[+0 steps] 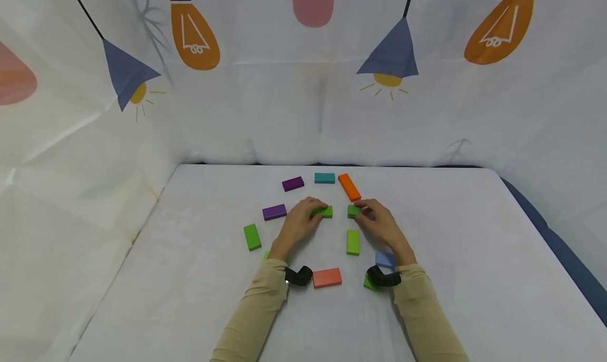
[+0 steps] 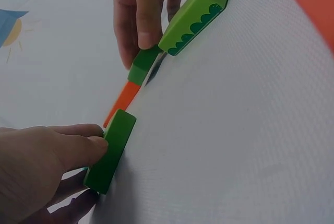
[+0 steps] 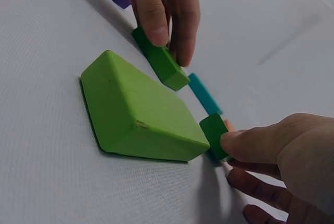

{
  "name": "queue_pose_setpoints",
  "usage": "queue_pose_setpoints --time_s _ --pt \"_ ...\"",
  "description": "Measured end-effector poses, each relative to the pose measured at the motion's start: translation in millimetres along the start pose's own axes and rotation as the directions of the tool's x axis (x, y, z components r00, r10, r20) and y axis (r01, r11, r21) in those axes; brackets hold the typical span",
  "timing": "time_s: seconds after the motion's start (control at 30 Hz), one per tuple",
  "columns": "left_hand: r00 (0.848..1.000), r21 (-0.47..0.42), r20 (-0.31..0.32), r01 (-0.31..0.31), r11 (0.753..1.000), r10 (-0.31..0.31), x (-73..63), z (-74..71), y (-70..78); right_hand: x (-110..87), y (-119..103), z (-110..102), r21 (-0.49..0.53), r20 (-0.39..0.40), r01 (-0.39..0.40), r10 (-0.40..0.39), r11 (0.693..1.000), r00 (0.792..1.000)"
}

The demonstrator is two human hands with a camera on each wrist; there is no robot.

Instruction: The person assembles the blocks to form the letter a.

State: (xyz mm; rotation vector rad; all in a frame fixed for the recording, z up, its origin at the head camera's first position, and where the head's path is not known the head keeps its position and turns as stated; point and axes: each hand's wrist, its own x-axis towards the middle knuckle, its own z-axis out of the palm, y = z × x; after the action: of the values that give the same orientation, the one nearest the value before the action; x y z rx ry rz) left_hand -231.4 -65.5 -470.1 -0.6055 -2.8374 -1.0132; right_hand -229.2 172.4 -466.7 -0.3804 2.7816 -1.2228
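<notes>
Near the middle of the table, my left hand [image 1: 300, 221] pinches a green block [image 1: 327, 212] between thumb and fingers. Opposite it, my right hand [image 1: 379, 222] pinches a second, darker green block [image 1: 353, 211]. A gap separates the two blocks in the head view. The left wrist view shows the left hand's block [image 2: 112, 151] standing on a narrow side. In the right wrist view, the right hand's block [image 3: 214, 132] is partly covered by the thumb. A light green block [image 1: 353, 242] lies just in front of the right hand's block; its side bears a dark scalloped print.
Behind the hands lie a purple block [image 1: 293, 183], a teal block [image 1: 324, 178] and an orange block [image 1: 349, 187]. Another purple block [image 1: 274, 212] and a green block [image 1: 252, 237] lie left. Nearer are a coral block [image 1: 327, 277] and a blue block [image 1: 385, 260], partly hidden by the right wrist.
</notes>
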Motion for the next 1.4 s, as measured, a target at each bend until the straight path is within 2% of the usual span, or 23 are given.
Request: queue_pose_setpoints --time_s 0.2,0.37,0.6,0.87,1.0,1.23,1.4 --pt "1.0 0.002 0.006 0.005 1.0 -0.005 -1.1 2.1 -1.0 -0.8 0 3 0.008 0.016 0.022 -0.022 1.0 1.0" --pt "1.0 0.005 0.023 0.005 1.0 -0.006 4.2 1.0 -1.3 2.6 -2 2 0.001 0.02 0.037 -0.037 0.999 0.999" --pt "1.0 0.003 0.011 0.007 1.0 -0.007 11.1 0.2 -0.9 9.2 -1 -1 0.009 0.025 0.05 -0.05 0.999 0.998" --pt "1.0 -0.005 0.017 0.022 1.0 -0.022 6.5 1.8 1.6 6.7 4 3 0.027 0.029 0.067 -0.068 0.997 0.997" --pt "0.999 -0.01 0.029 0.033 0.999 -0.033 5.6 2.1 3.0 5.5 3 3 0.023 0.034 0.052 -0.053 0.998 0.998" --pt "1.0 -0.02 0.03 0.007 1.0 -0.006 5.8 3.5 3.4 5.2 3 5 0.004 0.037 0.033 -0.034 0.999 0.999" --pt "1.0 -0.027 0.029 0.012 1.0 -0.011 3.4 4.4 4.6 3.5 3 9 0.005 0.034 0.024 -0.024 1.0 0.999"
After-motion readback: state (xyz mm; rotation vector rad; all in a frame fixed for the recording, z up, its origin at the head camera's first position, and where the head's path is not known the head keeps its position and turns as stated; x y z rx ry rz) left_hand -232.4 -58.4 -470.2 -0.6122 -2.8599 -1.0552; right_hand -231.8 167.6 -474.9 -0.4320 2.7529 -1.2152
